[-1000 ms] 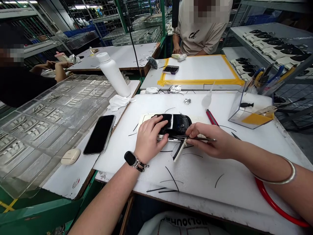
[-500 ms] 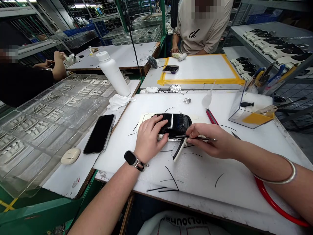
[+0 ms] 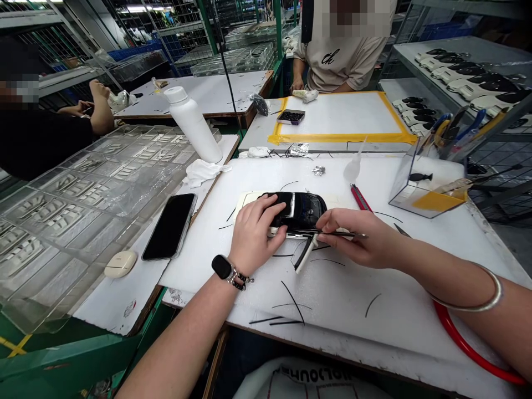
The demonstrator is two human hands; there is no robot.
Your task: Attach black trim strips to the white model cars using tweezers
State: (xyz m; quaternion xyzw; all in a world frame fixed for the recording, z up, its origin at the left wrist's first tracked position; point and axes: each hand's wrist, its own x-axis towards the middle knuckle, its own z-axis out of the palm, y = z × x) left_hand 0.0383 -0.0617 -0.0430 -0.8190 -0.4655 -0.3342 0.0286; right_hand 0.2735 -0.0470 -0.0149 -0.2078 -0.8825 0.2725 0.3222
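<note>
A black and white model car (image 3: pixel 305 208) lies across the white work surface, its open white door (image 3: pixel 306 256) pointing towards me. My left hand (image 3: pixel 257 230) holds the car's left part, fingers over the black top and thumb at the near side. At the car's near right side, my right hand (image 3: pixel 353 235) pinches a thin metal tool that looks like tweezers (image 3: pixel 355 235). Its tip reaches the sill by the door. My fingers hide part of the tool and of the car.
Right of the car lie a red cutter (image 3: pixel 361 198) and a clear tool holder (image 3: pixel 432 188). A phone (image 3: pixel 169 227), earbud case (image 3: pixel 120 264), white bottle (image 3: pixel 193 124) and compartment tray (image 3: pixel 83 199) are on the left. Black strips (image 3: pixel 293 302) lie in front. Two people sit beyond.
Both hands, the model car and the tool stay almost where they were. The person at the left has raised a hand slightly.
</note>
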